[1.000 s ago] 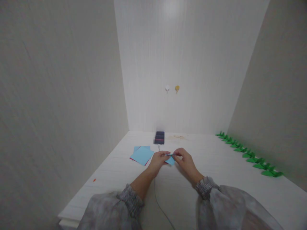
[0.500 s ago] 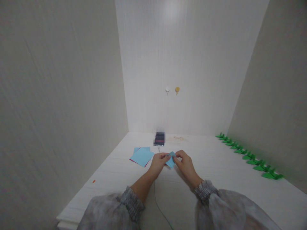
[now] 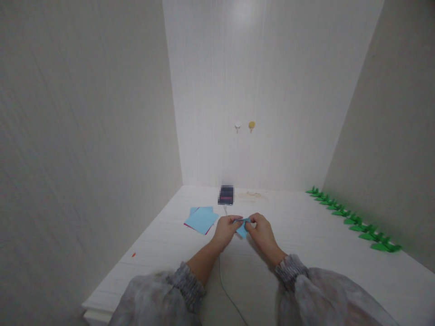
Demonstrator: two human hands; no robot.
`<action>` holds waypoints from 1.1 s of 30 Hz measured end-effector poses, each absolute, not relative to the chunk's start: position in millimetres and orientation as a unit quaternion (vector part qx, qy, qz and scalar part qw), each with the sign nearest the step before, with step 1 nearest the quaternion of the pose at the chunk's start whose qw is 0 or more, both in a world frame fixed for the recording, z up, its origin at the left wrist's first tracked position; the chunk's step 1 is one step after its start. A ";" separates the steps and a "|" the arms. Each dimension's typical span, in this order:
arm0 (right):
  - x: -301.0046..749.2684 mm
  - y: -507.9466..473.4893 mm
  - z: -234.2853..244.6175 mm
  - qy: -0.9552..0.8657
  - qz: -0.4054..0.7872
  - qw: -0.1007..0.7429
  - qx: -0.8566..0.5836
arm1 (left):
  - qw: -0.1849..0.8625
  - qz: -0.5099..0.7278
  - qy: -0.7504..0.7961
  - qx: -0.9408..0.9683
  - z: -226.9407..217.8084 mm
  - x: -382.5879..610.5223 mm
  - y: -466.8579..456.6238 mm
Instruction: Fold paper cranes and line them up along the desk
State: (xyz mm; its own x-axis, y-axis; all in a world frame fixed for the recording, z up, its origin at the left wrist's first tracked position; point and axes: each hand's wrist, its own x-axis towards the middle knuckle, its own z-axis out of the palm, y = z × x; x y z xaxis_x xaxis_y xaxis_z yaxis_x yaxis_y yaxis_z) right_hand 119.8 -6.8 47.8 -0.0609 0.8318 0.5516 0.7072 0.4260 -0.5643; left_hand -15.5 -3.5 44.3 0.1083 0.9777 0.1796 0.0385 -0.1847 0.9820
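Note:
Between my hands is a small folded piece of light-blue paper [image 3: 242, 231], held over the middle of the table. My left hand [image 3: 227, 230] pinches its left side between thumb and fingers. On the opposite side my right hand [image 3: 261, 229] grips the upper right edge with thumb and fingertips. The fingers hide part of the paper, so its exact folds cannot be made out. Just left of my left hand lies a stack of square paper sheets [image 3: 202, 220], light blue on top with a red edge showing beneath.
A dark phone-like device [image 3: 226, 195], blurred, stands near the back wall with a cable [image 3: 226, 290] running toward me. Several green folded-paper pieces [image 3: 355, 222] line the right side. A small orange-red bit [image 3: 133, 255] lies at left. Two hooks [image 3: 251, 125] are on the wall.
The top of the blue paper has tipped or folded down between my fingers, so less of it shows. Both hands have stayed nearly in place, and the view has shifted slightly.

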 end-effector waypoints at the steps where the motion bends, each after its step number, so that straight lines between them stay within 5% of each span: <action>1: 120.1 -6.5 47.7 -0.725 0.070 0.431 -0.533 | 0.463 0.504 0.436 0.584 44.9 -15.7 -3.7; 22: 112.5 -24.0 69.6 -0.803 -0.009 0.450 -0.391 | 0.564 0.569 0.379 0.462 68.3 -18.4 -12.2; 33: 112.9 -19.4 62.6 -0.845 -0.082 0.382 -0.366 | 0.589 0.572 0.357 0.445 59.3 -17.8 -4.9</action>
